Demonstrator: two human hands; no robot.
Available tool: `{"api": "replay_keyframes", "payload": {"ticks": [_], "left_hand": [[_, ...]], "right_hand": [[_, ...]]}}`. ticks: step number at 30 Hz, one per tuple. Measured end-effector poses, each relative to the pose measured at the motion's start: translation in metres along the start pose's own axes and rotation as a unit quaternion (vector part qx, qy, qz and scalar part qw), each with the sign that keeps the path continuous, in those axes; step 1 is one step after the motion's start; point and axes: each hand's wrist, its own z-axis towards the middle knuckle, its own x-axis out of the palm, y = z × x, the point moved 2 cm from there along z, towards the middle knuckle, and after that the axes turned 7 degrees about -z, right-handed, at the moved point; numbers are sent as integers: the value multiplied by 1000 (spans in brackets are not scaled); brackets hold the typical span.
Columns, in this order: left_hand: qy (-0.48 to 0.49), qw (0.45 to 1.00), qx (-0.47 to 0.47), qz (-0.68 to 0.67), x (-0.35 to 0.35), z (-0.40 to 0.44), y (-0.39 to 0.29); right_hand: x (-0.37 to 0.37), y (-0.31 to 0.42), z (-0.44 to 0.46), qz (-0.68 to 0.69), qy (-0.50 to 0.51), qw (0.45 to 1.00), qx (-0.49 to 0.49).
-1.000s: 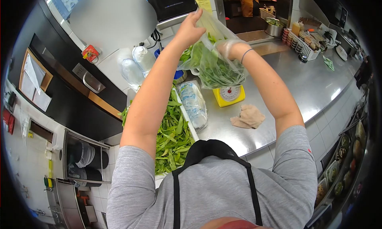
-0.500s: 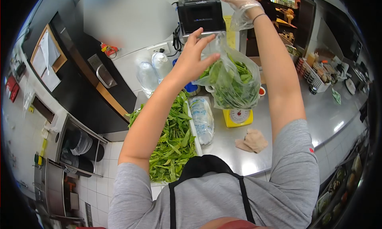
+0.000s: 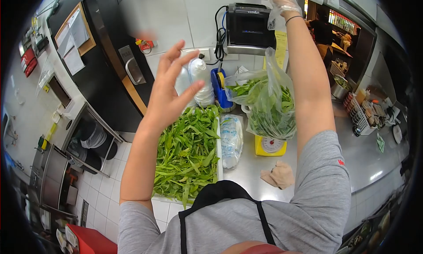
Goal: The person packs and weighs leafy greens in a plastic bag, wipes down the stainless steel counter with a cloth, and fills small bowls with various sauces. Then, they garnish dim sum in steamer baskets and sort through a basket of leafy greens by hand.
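My left hand (image 3: 169,88) is bare and raised, its fingers spread and holding nothing. Below it lies a white tray (image 3: 219,155) heaped with leafy greens (image 3: 187,152). My right hand (image 3: 284,0), in a clear plastic glove, reaches up past the black printer (image 3: 250,27); its fingertips are partly cut off by the top edge. A clear plastic bag of leafy greens (image 3: 273,108) rests on a yellow dial scale (image 3: 270,146), its top standing loose and touched by neither hand.
Wrapped white packs (image 3: 202,82) and a blue tape dispenser (image 3: 219,84) stand by the wall. A plastic-wrapped package (image 3: 231,141) lies beside the tray. A beige cloth (image 3: 278,175) is on the steel counter (image 3: 251,177). At right sits a white basket of containers (image 3: 363,117).
My left hand has drawn back left, away from the bag, with its fingers spread. My right hand has gone further up, toward the frame's top edge. The camera view has shifted.
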Motion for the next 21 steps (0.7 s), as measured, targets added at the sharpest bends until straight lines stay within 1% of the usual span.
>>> {"api": "replay_keyframes", "payload": {"ticks": [1, 2, 3, 4, 5, 6, 7, 8, 9, 10, 11, 12, 13, 14, 16, 17, 18, 20, 21], "left_hand": [[-14, 999, 12, 42, 1, 7, 1], [-16, 999, 12, 43, 4, 15, 1], [-33, 999, -12, -12, 8, 24, 1], [-49, 996, -36, -69, 11, 33, 3], [-41, 992, -43, -111, 17, 43, 10], [-39, 992, -41, -115, 22, 52, 11], [-49, 959, -109, -259, 30, 61, 13], [-55, 900, -173, -396, 38, 69, 14], [-13, 859, -206, -469, 48, 75, 15], [-2, 856, -204, -476, 56, 78, 16], [43, 805, -218, -550, 69, 80, 16], [91, 745, -231, -619, 84, 80, 16], [91, 761, -204, -609, 97, 82, 14], [111, 752, -197, -619, 107, 86, 12], [103, 740, -127, -653, 121, 88, 7], [95, 727, -137, -666, 126, 92, 9], [103, 719, -137, -674, 130, 93, 8], [55, 729, -187, -656, 139, 95, 11], [40, 724, -187, -663, 145, 95, 12]], "right_hand": [[-14, 12, -2, -57, 18, 995, -74], [-28, 25, -5, -113, 35, 982, -149], [-41, 35, -13, -74, 79, 982, -156], [-44, 34, -13, -74, 79, 982, -156], [-48, 34, -15, 37, 134, 970, -202], [-54, 35, -18, 147, 186, 941, -243], [-64, 43, -30, 226, 214, 918, -245], [-76, 52, -41, 220, 208, 921, -244], [-88, 62, -53, 200, 218, 922, -248], [-97, 67, -65, 177, 229, 925, -248], [-104, 71, -77, 269, 286, 895, -212], [-118, 78, -85, 179, 327, 899, -228], [-123, 76, -97, 142, 306, 911, -236], [-130, 77, -106, 102, 284, 921, -247], [-150, 89, -125, -51, 322, 919, -221], [-150, 83, -129, -8, 332, 914, -234], [-156, 86, -131, -18, 330, 916, -227], [-167, 88, -135, -155, 344, 902, -211], [-167, 76, -146, -54, 305, 939, -147]]}}
